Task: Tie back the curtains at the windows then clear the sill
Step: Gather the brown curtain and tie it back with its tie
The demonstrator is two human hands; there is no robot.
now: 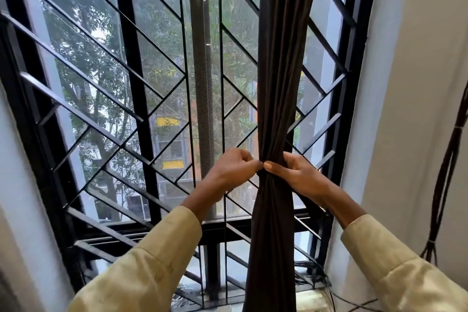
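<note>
- Dark brown cloth, the curtain point(277, 119), hangs gathered into one narrow bundle in front of the black window grille point(131, 99), right of its middle upright and left of its right-hand frame.
- Tying back looks like the step in hand: the bundle is cinched to a waist where the two hands meet, though whether a tie or band is there I cannot tell; it would be the same dark colour.
- Left hand point(233, 168) comes in from the left of the curtain, fingers curled, thumb and forefinger pinching at the waist.
- Right hand point(295, 172) reaches from the right side, thumb pressed flat on the front of the folds, the other fingers wrapped round behind, out of sight.
- Both forearms slope upward in pale yellow sleeves point(157, 258), wrists bent toward the curtain.
- Next, I judge, the waist needs securing snugly before either hand lets go, or the folds will spill.
- Below the curtain's foot, dark cables point(316, 277) lie on the sill, not yet cleared.
</note>
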